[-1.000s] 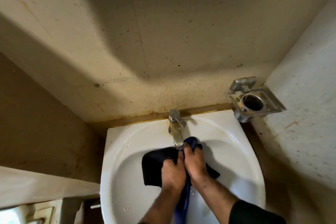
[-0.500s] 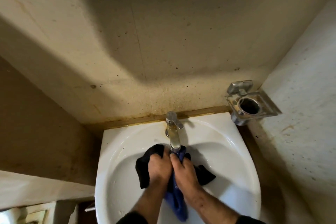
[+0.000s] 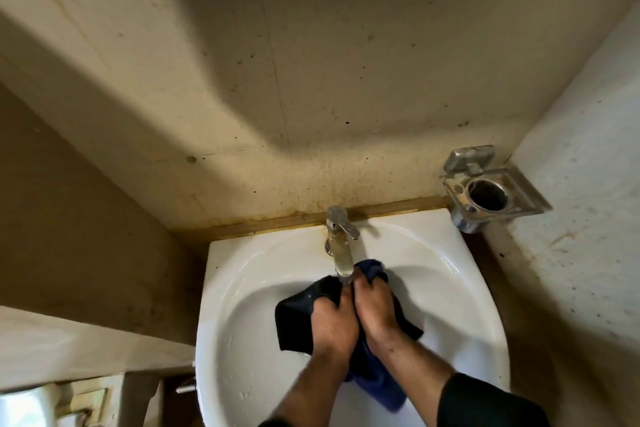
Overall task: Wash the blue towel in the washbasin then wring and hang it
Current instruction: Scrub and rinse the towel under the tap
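Shifted rightward under the tap [image 3: 341,253], both hands [image 3: 356,319] grip the blue towel [image 3: 377,381], apparently wet.

Dim, warm light falls from the upper left. A broad diagonal shadow crosses the wall [image 3: 311,87] above the washbasin [image 3: 242,288], whose glossy rim shows soft glare. Wide-angle bending warps the edges; the lower-left corner is blurred.

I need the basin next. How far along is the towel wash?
Still washing: left hand and right hand grip the blue towel under the tap in the washbasin. Wringing and hanging remain.
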